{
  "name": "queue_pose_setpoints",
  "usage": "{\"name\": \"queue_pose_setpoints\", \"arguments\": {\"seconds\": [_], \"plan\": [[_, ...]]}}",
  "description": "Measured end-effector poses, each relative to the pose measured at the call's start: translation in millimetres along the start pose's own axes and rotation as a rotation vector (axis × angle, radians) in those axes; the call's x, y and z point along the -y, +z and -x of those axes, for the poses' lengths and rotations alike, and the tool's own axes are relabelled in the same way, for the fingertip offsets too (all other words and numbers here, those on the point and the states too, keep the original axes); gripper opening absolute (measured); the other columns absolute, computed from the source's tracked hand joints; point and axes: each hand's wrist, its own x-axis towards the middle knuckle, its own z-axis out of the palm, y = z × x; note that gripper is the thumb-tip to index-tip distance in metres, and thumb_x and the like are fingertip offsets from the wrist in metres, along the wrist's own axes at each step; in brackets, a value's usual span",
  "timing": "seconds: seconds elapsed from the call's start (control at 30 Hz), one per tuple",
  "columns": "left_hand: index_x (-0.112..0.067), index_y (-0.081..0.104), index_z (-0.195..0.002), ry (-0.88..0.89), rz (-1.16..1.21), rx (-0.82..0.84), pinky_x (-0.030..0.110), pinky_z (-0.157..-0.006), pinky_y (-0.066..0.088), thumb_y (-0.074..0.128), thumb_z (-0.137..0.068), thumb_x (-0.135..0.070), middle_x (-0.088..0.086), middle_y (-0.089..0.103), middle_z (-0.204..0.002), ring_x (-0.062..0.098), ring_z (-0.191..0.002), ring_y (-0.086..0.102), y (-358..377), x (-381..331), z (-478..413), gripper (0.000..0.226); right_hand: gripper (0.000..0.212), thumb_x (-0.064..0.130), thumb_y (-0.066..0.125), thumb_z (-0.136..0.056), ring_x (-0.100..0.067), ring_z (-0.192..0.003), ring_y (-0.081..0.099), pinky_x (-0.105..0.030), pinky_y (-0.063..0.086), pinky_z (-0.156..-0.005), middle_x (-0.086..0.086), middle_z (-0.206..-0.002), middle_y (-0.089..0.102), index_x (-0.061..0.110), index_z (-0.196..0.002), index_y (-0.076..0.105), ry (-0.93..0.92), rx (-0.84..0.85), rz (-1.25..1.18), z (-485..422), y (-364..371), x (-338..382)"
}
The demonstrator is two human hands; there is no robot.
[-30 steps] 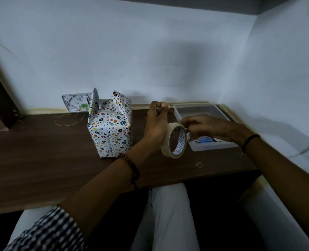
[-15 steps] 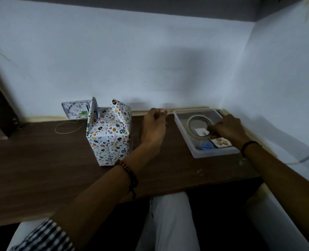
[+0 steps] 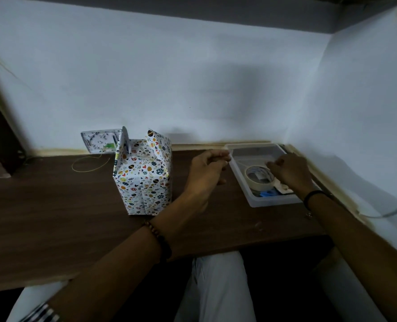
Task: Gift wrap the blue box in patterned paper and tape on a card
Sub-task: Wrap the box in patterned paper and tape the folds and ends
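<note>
Dim wooden desk point(image 3: 53, 217) by a white wall. Box point(image 3: 144, 175) stands wrapped, top flaps untaped, no card attached. Right of the box, left hand point(image 3: 208, 168) curls, hold unclear. Farther right, right hand point(image 3: 290, 169) reaches into tray point(image 3: 271, 202) beside tape roll point(image 3: 257, 180), grip unclear.

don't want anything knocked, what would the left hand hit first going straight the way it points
Probably the clear tray, at its left wall near the far corner, just beyond the left hand's curled fingers. Depth is unclear, so it may pass over the rim.
</note>
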Motion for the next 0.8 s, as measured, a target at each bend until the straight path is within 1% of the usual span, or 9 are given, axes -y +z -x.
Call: {"name": "queue_pose_setpoints", "arguments": {"seconds": [0.07, 0.13, 0.27, 0.37, 0.47, 0.57, 0.63, 0.73, 0.8], "plan": [[-0.018, 0.069, -0.117, 0.015, 0.027, 0.01, 0.021, -0.065, 0.057, 0.056, -0.098, -0.008, -0.006, 0.068, -0.112, 0.011, -0.103, 0.064, 0.0, -5.2, 4.1, 0.026, 0.044, 0.042, 0.061, -0.095, -0.028, -0.068, 0.068, -0.033, 0.054, -0.06, -0.015, -0.077, 0.071, 0.0, -0.083, 0.071, -0.076, 0.085, -0.257, 10.3, -14.8, 23.1], [-0.018, 0.069, -0.117, 0.027, 0.052, 0.01, 0.022, -0.065, 0.057, 0.055, -0.097, -0.006, -0.006, 0.069, -0.11, 0.01, -0.103, 0.064, -0.1, -11.2, 8.5, 0.027, 0.044, 0.051, 0.057, -0.095, -0.018, -0.083, 0.072, -0.031, 0.059, -0.068, -0.004, -0.094, 0.075, 0.011, -0.099, 0.074, -0.11, 0.271, -0.542, 26.0, -30.5, 51.3], [-0.018, 0.069, -0.117, 0.073, 0.063, -0.007, 0.024, -0.065, 0.057, 0.054, -0.097, -0.004, -0.006, 0.069, -0.109, 0.008, -0.101, 0.064, -2.1, -24.3, 16.0, 0.029, 0.052, 0.061, 0.053, -0.092, -0.014, -0.098, 0.071, -0.033, 0.058, -0.08, 0.001, -0.105, 0.075, 0.016, -0.108, 0.074, -0.187, 0.409, -0.741, 43.6, -51.6, 92.2], [-0.021, 0.07, -0.113, 0.114, 0.065, -0.019, 0.021, -0.06, 0.055, 0.053, -0.096, -0.002, -0.007, 0.072, -0.107, 0.003, -0.095, 0.066, -6.5, -33.7, 21.5, 0.03, 0.036, 0.048, 0.064, -0.091, -0.012, -0.096, 0.071, -0.027, 0.057, -0.07, 0.002, -0.1, 0.076, 0.016, -0.103, 0.075, -0.267, 0.356, -0.74, 50.2, -59.6, 112.3], [-0.023, 0.07, -0.109, 0.164, 0.045, -0.04, 0.02, -0.058, 0.055, 0.053, -0.095, -0.002, -0.007, 0.073, -0.102, -0.005, -0.08, 0.066, -14.6, -41.7, 26.6, 0.031, 0.023, 0.031, 0.074, -0.087, -0.012, -0.09, 0.073, -0.022, 0.055, -0.063, 0.001, -0.096, 0.076, 0.013, -0.101, 0.075, -0.347, 0.301, -0.748, 54.9, -60.8, 125.2], [-0.023, 0.07, -0.115, 0.234, -0.049, -0.073, 0.02, -0.057, 0.053, 0.051, -0.094, -0.003, -0.006, 0.073, -0.104, 0.002, -0.09, 0.067, -25.3, -48.4, 30.0, 0.034, 0.02, 0.027, 0.077, -0.085, -0.013, -0.085, 0.073, -0.021, 0.053, -0.06, -0.001, -0.089, 0.077, 0.012, -0.098, 0.076, -0.362, 0.224, -0.753, 57.7, -61.0, 136.5], [-0.025, 0.069, -0.12, 0.29, -0.153, -0.096, 0.026, -0.061, 0.057, 0.05, -0.094, -0.005, -0.008, 0.073, -0.108, 0.008, -0.097, 0.066, -34.6, -52.8, 32.4, 0.038, 0.017, 0.026, 0.077, -0.085, -0.013, -0.083, 0.073, -0.021, 0.052, -0.058, 0.0, -0.086, 0.077, 0.013, -0.096, 0.077, -0.375, 0.198, -0.766, 59.2, -63.5, 144.5], [-0.031, 0.068, -0.122, 0.375, -0.34, -0.126, 0.042, -0.078, 0.06, 0.053, -0.095, -0.011, -0.014, 0.072, -0.109, 0.006, -0.098, 0.065, -49.9, -60.6, 36.6, 0.037, 0.014, 0.024, 0.075, -0.087, -0.015, -0.082, 0.073, -0.021, 0.05, -0.057, -0.002, -0.087, 0.076, 0.012, -0.095, 0.077, -0.405, 0.21, -0.792, 62.3, -66.2, 158.2], [-0.032, 0.067, -0.124, 0.413, -0.443, -0.162, 0.046, -0.08, 0.059, 0.053, -0.097, -0.017, -0.014, 0.071, -0.111, 0.009, -0.096, 0.065, -60.6, -68.0, 41.1, 0.034, 0.013, 0.023, 0.074, -0.088, -0.016, -0.082, 0.073, -0.021, 0.05, -0.056, -0.002, -0.087, 0.076, 0.011, -0.094, 0.077, -0.44, 0.211, -0.804, 65.4, -66.0, 168.8]]}}
